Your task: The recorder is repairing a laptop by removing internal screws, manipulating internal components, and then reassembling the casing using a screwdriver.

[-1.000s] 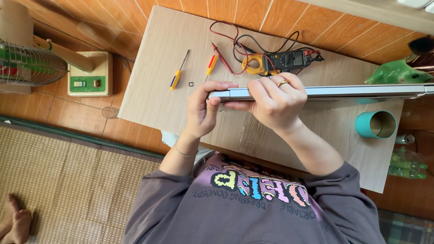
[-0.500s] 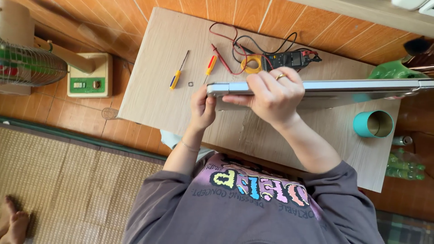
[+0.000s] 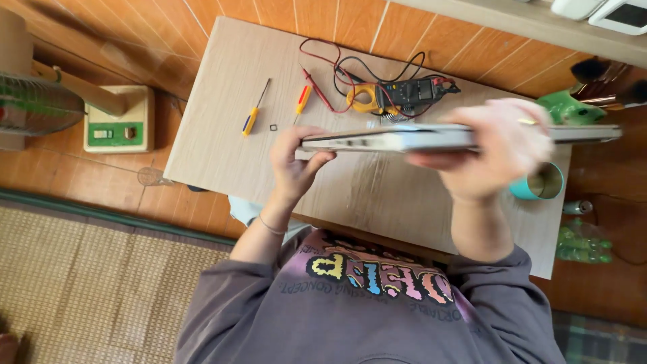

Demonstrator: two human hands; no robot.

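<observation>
Orange floor tiles surround a low, pale wood-grain table (image 3: 222,128), and everything below is placed relative to that table. Above its middle, held clear of the top and seen edge-on, is a closed silver laptop (image 3: 404,138).

The left hand (image 3: 294,164) grips the laptop's left end, fingers curled over the upper face and thumb below. The right hand (image 3: 495,152) is smeared by motion; it wraps the laptop towards the right end, fingers over the top, and seems to be gripping, though the blur hides how firmly. Half a second ago this hand sat close beside the left one near the laptop's left end; it has since slid well to the right along the body. The hands are now spread wide, so the slab is carried from both ends rather than pinched at one, which I judge a steadier hold for turning or setting it down.

On the table's far side lie a yellow-handled screwdriver (image 3: 255,116), an orange-handled one (image 3: 302,100), and a clamp meter (image 3: 397,94) with red and black leads. A teal cup (image 3: 539,183) stands at the right edge. Off the left edge, on the floor, is a fan's base (image 3: 118,128).
</observation>
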